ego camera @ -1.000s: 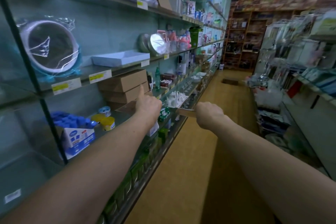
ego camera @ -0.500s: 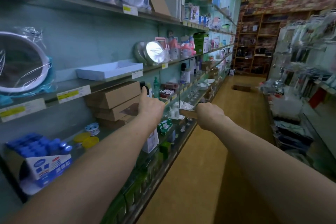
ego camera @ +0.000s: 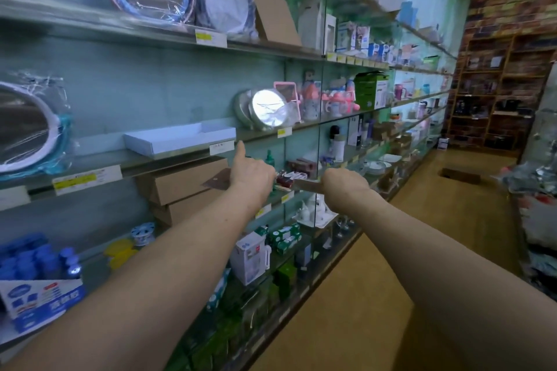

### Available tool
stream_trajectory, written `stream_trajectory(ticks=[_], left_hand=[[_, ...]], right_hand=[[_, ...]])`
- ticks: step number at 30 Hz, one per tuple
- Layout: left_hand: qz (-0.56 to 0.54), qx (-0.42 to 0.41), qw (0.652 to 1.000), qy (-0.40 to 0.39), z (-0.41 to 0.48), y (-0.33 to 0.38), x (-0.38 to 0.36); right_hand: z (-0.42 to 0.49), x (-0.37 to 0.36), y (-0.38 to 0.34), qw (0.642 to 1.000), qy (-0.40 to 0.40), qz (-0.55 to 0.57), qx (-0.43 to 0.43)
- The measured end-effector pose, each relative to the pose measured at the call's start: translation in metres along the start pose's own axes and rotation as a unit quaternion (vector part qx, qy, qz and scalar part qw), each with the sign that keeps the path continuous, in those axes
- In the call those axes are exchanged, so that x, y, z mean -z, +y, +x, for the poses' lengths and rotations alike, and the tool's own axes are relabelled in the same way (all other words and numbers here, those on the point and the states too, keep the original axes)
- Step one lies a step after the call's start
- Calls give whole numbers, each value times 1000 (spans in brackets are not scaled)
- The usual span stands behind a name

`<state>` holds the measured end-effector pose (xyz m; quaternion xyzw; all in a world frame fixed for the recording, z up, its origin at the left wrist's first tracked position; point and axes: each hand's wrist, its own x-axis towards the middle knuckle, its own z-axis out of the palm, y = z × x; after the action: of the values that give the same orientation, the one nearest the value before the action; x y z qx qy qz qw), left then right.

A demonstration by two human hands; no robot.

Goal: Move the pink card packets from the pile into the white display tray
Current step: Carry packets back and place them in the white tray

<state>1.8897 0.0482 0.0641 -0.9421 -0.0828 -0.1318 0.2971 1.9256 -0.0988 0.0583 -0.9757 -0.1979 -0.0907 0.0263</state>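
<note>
The white display tray [ego camera: 180,137] lies on the middle shelf, and nothing shows above its rim. Just below and right of it, my left hand [ego camera: 251,175] has its fingers curled round a flat brownish-pink card packet [ego camera: 216,180], thumb pointing up. One corner of that packet sticks out to the left. My right hand [ego camera: 343,184] is curled round a flat brownish-pink card edge [ego camera: 306,186] that pokes out to its left. Whether the two hands hold one piece or two is hidden behind the hands. No pile of packets is in view.
Brown cardboard boxes [ego camera: 180,182] are stacked under the tray's shelf. Round mirrors [ego camera: 268,108] stand right of the tray. A vertical glass divider [ego camera: 319,129] rises just beyond my hands. Stocked glass shelves run along the left, with the aisle floor [ego camera: 376,295] to the right.
Both hands have risen from the lower shelf level toward the tray's shelf, still holding the card. The view has shifted right and closer to the shelves.
</note>
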Motion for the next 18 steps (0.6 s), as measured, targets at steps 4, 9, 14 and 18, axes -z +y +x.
stream_trajectory(ticks=[4, 9, 14, 18], left_hand=[[13, 16, 1000, -9, 23, 0, 0], [26, 46, 999, -11, 52, -15, -7], [41, 80, 996, 7, 93, -42, -14], [48, 99, 994, 6, 131, -69, -20]], right_hand=[[26, 2, 8, 1000, 11, 4, 22], [66, 0, 5, 998, 24, 5, 51], [121, 3, -10, 994, 68, 17, 82], [172, 12, -30, 988, 107, 26, 105]])
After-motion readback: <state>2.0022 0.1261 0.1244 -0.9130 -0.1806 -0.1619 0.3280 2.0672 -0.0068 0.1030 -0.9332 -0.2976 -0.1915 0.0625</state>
